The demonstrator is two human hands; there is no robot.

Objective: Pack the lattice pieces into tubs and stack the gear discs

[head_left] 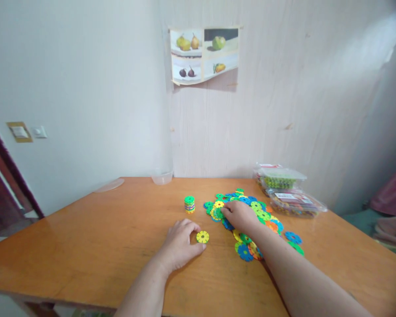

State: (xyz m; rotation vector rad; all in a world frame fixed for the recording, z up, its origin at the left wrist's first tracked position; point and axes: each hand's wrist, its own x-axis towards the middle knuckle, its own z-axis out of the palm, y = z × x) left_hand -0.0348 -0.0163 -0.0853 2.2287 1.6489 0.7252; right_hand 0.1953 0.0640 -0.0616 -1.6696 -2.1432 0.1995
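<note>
My left hand (183, 241) rests on the table with thumb and fingers apart, curved around a yellow flower-shaped plastic disc (203, 237). Whether the fingertips touch its edge I cannot tell. Past that hand stands a small upright stack of coloured discs (189, 205), green on top. My right hand (239, 215) reaches into the left side of a loose pile of notched discs (264, 215). Its fingers are pinched together beside a green disc (218, 213) and a yellow disc (219, 204). What sits between those fingertips is hidden.
Clear plastic boxes (297, 202) holding small coloured pieces stand at the back right of the wooden table (86, 246). A clear tub (163, 177) and a flat lid (109, 185) lie along the back left. Behind is a wall with a fruit poster (203, 55).
</note>
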